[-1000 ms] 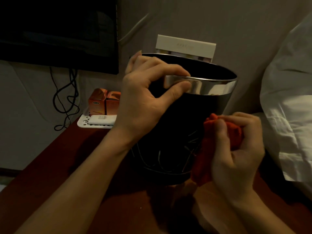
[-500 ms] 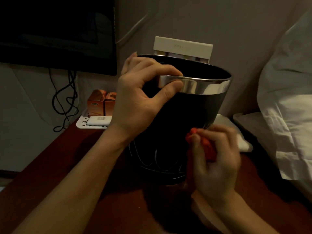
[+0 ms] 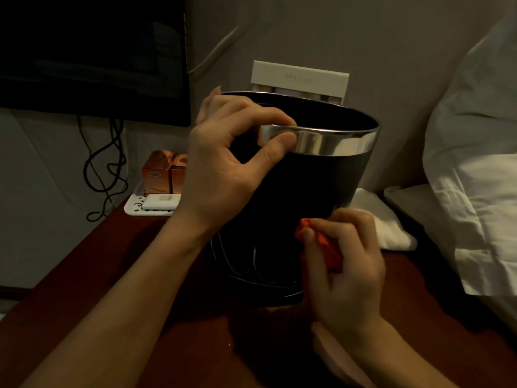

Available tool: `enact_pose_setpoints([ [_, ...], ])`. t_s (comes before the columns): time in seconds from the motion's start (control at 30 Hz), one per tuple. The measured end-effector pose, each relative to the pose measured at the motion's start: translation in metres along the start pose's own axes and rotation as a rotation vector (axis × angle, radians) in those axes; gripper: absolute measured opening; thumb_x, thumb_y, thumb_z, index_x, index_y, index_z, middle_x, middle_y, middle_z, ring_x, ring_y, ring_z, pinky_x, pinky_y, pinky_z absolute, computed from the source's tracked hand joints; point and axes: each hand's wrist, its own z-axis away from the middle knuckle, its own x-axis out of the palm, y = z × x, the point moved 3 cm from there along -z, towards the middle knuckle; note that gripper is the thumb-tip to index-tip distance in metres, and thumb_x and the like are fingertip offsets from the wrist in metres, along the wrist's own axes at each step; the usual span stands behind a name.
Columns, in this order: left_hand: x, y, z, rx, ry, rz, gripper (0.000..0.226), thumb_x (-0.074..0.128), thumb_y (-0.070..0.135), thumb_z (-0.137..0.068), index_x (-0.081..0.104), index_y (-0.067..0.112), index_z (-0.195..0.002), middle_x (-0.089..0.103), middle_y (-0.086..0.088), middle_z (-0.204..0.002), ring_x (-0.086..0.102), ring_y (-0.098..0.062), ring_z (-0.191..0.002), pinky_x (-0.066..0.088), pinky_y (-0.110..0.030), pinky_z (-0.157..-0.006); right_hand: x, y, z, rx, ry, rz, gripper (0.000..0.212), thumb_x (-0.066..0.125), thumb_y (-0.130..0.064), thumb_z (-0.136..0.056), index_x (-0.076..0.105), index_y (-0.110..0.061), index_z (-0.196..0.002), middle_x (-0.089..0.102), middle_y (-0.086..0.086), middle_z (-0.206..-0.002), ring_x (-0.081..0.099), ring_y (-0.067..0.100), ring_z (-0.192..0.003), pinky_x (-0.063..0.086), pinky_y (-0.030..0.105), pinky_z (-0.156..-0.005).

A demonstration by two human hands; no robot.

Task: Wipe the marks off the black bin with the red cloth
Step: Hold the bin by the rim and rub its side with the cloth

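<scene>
Your left hand point(image 3: 223, 166) pinches the silver rim of the black bin point(image 3: 316, 197) at centre frame, thumb outside and fingers curled over the edge, probably to steady it on the red-brown table point(image 3: 98, 275) against the push of wiping. Your right hand point(image 3: 344, 264), lower right of centre, clenches the bunched red cloth point(image 3: 321, 242) against the bin's lower right wall, wrist angled up from below, while pale marks point(image 3: 251, 264) remain near the base.

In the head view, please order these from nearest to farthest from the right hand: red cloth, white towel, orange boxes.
1. red cloth, held in the right hand.
2. white towel, just behind the hand, right of the black bin.
3. orange boxes, far left, past the bin.
</scene>
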Motion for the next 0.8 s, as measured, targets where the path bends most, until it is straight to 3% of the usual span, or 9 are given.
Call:
enact_pose_setpoints([
  [0.17,0.007,0.008,0.001,0.017,-0.001,-0.034,0.017,0.070,0.026,-0.087,0.065,0.028,-0.103,0.062,0.007,-0.097,0.053,-0.008,-0.107,0.020,-0.039,-0.116,-0.012,0.003,-0.018,0.011,0.096,0.014,0.021,0.060,-0.016,-0.095,0.066,0.004,-0.098,0.049,0.005,-0.105,0.047,0.006,-0.094,0.036,0.005,-0.086],
  [0.3,0.009,0.007,0.001,0.011,-0.005,-0.033,0.017,0.070,0.026,-0.086,0.065,0.029,-0.103,0.063,0.005,-0.097,0.051,-0.005,-0.106,0.023,-0.052,-0.113,-0.017,-0.001,-0.038,0.056,0.225,0.010,0.016,0.059,-0.010,-0.096,0.063,0.005,-0.098,0.049,0.011,-0.101,0.046,0.007,-0.093,0.036,0.006,-0.084],
  [0.47,0.008,0.006,0.000,0.006,-0.001,-0.033,0.017,0.070,0.026,-0.087,0.065,0.029,-0.103,0.061,0.007,-0.095,0.052,-0.007,-0.104,0.023,-0.052,-0.112,0.010,-0.020,-0.012,-0.095,0.006,0.063,0.023,0.064,-0.017,-0.094,0.070,0.004,-0.099,0.055,0.011,-0.103,0.050,0.010,-0.092,0.039,0.008,-0.083],
  [0.53,0.008,0.006,0.001,0.009,-0.013,-0.028,0.017,0.070,0.026,-0.087,0.066,0.028,-0.103,0.060,0.008,-0.096,0.050,-0.005,-0.106,0.023,-0.051,-0.112,0.010,-0.019,-0.012,-0.122,-0.006,0.083,0.023,0.065,-0.018,-0.094,0.072,0.003,-0.100,0.058,0.015,-0.103,0.051,0.009,-0.092,0.041,0.011,-0.080],
  [0.7,0.003,0.004,-0.002,-0.014,-0.045,0.017,0.017,0.068,0.034,-0.086,0.064,0.029,-0.101,0.062,0.008,-0.097,0.048,0.001,-0.106,0.026,-0.052,-0.111,-0.017,-0.003,-0.038,-0.017,0.185,0.078,0.018,0.061,-0.013,-0.097,0.066,0.004,-0.097,0.050,0.010,-0.102,0.044,0.006,-0.093,0.035,0.005,-0.084],
  [0.8,-0.008,-0.007,-0.005,-0.060,-0.018,0.058,0.011,0.067,0.034,-0.088,0.063,0.026,-0.095,0.062,0.008,-0.095,0.054,-0.008,-0.102,0.036,-0.050,-0.103,-0.032,0.017,-0.048,0.074,0.298,0.002,0.009,0.059,-0.017,-0.101,0.059,-0.010,-0.096,0.055,0.014,-0.096,0.050,0.009,-0.087,0.040,0.015,-0.082],
])
